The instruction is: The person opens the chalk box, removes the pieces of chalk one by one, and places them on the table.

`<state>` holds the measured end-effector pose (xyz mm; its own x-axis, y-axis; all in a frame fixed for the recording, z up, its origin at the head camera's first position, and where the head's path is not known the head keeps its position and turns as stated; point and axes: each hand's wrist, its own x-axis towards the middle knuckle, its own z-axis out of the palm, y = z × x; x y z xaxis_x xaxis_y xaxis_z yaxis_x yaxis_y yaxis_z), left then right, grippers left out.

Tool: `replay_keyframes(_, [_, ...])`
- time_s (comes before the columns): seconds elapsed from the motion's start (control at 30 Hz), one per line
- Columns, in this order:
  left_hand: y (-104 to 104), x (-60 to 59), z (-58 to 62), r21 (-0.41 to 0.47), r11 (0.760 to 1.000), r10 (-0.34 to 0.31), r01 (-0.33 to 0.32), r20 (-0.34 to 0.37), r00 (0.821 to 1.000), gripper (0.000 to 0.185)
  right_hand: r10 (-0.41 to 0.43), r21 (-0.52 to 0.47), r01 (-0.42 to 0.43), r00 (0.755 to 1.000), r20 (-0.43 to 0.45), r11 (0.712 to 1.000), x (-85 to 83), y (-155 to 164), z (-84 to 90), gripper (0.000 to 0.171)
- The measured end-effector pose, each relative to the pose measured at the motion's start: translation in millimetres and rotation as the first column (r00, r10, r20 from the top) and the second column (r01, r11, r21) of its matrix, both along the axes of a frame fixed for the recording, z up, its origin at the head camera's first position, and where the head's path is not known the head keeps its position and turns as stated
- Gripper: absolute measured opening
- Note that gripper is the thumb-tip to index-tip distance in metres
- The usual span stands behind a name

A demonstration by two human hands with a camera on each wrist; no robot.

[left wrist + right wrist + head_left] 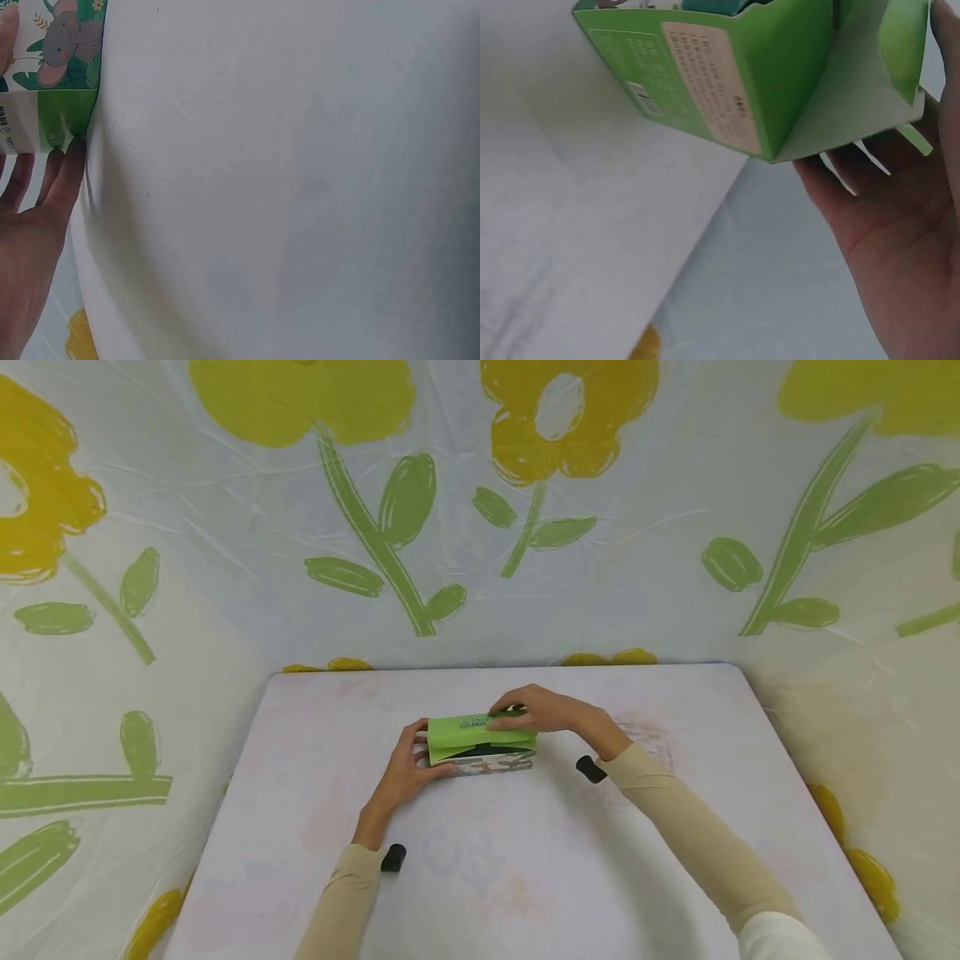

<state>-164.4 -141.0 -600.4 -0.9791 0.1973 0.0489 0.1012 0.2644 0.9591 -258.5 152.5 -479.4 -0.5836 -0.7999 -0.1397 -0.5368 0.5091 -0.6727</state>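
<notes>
A green cardboard box (480, 745) with an animal print on its front lies in the middle of the white table (525, 868). Its green top flap is raised. My left hand (407, 770) grips the box's left end, thumb along the front bottom edge and fingers behind. My right hand (542, 710) reaches over the right side and holds the open flap from above. In the left wrist view the left hand's fingers (64, 176) touch the box (56, 82) at its green end. The right wrist view shows the box (727, 67) open, with the flap against my right hand (900, 232).
A sheet with yellow flowers and green leaves (405, 502) hangs behind and beside the table. Small black wrist cameras (393, 857) (590, 769) sit on both beige sleeves. The table's far edge lies just beyond the box.
</notes>
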Motion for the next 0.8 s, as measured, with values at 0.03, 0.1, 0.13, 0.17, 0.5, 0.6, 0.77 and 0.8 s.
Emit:
replay_keyframes(0.03, [0.0,-0.1,0.1,-0.005,1.000,0.001,-0.001,0.001,1.000,0.101,-0.017,-0.034,0.017,1.000,-0.002,0.999,0.4,3.3,-1.2,0.039])
replay_keyframes(0.1, [0.1,-0.3,0.7,-0.013,1.000,0.003,-0.003,0.003,1.000,0.103,-0.055,-0.107,0.053,0.998,-0.009,0.993,0.8,10.5,-4.6,0.033])
replay_keyframes(0.13, [0.0,-0.4,0.7,-0.018,1.000,0.003,-0.003,0.006,1.000,0.103,-0.074,-0.139,0.072,0.997,-0.014,0.988,1.0,14.2,-7.0,0.031])
replay_keyframes(0.17, [0.0,-0.4,0.7,-0.023,1.000,0.003,-0.003,0.008,1.000,0.103,-0.098,-0.169,0.093,0.995,-0.019,0.981,1.1,17.8,-9.4,0.030])
replay_keyframes(0.5, [-0.6,0.7,0.0,-0.027,1.000,0.005,-0.004,0.021,1.000,0.101,-0.216,-0.365,0.210,0.976,0.026,0.907,6.1,43.9,-34.7,0.024])
replay_keyframes(0.6, [-0.5,0.3,-0.3,-0.017,1.000,-0.003,0.004,0.015,1.000,0.102,-0.199,-0.419,0.219,0.976,0.091,0.881,9.1,47.2,-39.9,0.023])
replay_keyframes(0.77, [-0.4,0.8,-0.4,-0.002,1.000,-0.012,0.012,0.024,1.000,0.100,-0.219,-0.455,0.268,0.963,0.158,0.849,11.9,47.2,-48.2,0.017])
replay_keyframes(0.8, [-0.4,1.2,-0.3,0.003,1.000,-0.009,0.009,0.029,1.000,0.100,-0.232,-0.457,0.281,0.959,0.161,0.844,12.3,46.7,-49.3,0.016])
